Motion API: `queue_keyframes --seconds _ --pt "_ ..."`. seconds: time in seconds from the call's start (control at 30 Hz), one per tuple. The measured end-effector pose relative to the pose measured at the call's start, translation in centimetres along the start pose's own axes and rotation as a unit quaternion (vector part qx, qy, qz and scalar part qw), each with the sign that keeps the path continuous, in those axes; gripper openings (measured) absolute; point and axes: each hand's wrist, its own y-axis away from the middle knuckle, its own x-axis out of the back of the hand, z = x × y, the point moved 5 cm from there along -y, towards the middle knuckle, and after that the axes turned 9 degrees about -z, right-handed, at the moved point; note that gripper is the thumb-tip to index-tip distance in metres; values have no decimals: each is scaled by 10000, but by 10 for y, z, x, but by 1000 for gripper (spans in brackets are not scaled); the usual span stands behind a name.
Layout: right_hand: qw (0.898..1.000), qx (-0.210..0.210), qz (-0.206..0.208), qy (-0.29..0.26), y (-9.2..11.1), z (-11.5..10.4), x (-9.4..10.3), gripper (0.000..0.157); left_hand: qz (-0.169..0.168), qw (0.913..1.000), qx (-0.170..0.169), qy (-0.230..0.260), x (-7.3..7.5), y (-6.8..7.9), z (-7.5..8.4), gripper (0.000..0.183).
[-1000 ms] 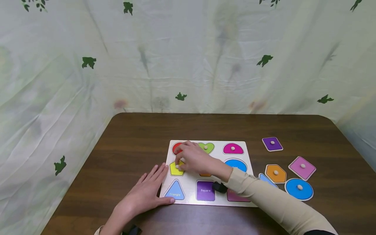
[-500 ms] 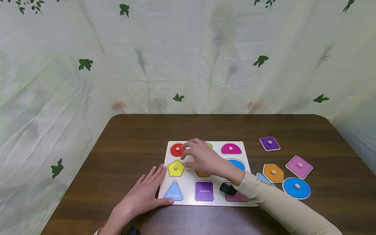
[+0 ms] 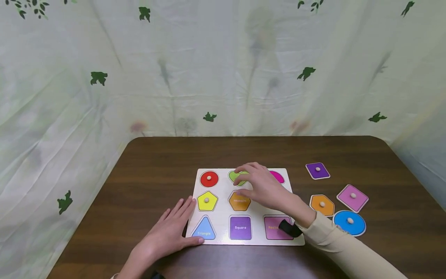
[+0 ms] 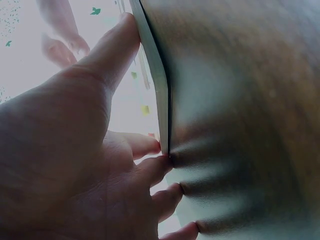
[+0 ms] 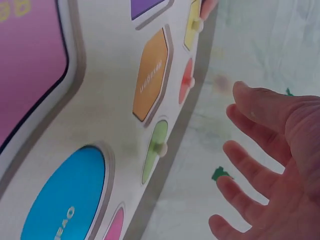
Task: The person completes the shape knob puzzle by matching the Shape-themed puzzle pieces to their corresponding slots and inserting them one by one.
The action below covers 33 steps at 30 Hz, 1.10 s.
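A white shape-puzzle board (image 3: 223, 223) lies on the brown table. My left hand (image 3: 168, 230) rests flat at its left edge, thumb on the front corner, fingers spread; the left wrist view shows the fingertips (image 4: 167, 195) against the table. Above the board hovers my right hand (image 3: 265, 188), holding nothing, its fingers loosely bent over the green heart (image 3: 237, 177) and the hexagon recess (image 3: 239, 202). Knobbed pieces sit in the board: a red circle (image 3: 209, 182), a yellow pentagon (image 3: 207, 204), the heart and a magenta semicircle (image 3: 277, 177), partly covered.
Right of the board lie a purple square piece (image 3: 318, 173), a pink rectangle piece (image 3: 352, 201), an orange hexagon piece (image 3: 318, 209) and a blue oval piece (image 3: 348, 228). Bare triangle (image 3: 203, 228), square (image 3: 240, 232) and rectangle (image 3: 271, 226) recesses line the board's front. A leaf-patterned curtain (image 3: 223, 77) stands behind.
My right hand has let go of the yellow pentagon's knob and moved right, away from the pentagon. The left hand stays at the board's edge.
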Motion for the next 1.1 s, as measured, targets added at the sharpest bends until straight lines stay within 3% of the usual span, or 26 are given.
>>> queue_keyframes --seconds 0.3,0.63,0.83,1.1 --pt "9994 -8 355 48 24 9 12 19 54 10000 -28 36 -1 2 0 112" --pt "9981 -375 488 -52 52 25 23 25 6 10000 -32 63 0 1 1 113" --pt "9949 -490 845 -258 68 35 32 28 61 9999 -99 40 1 2 0 111" --pt "9930 -660 963 -179 87 49 42 22 63 9999 -118 16 1 2 2 110"
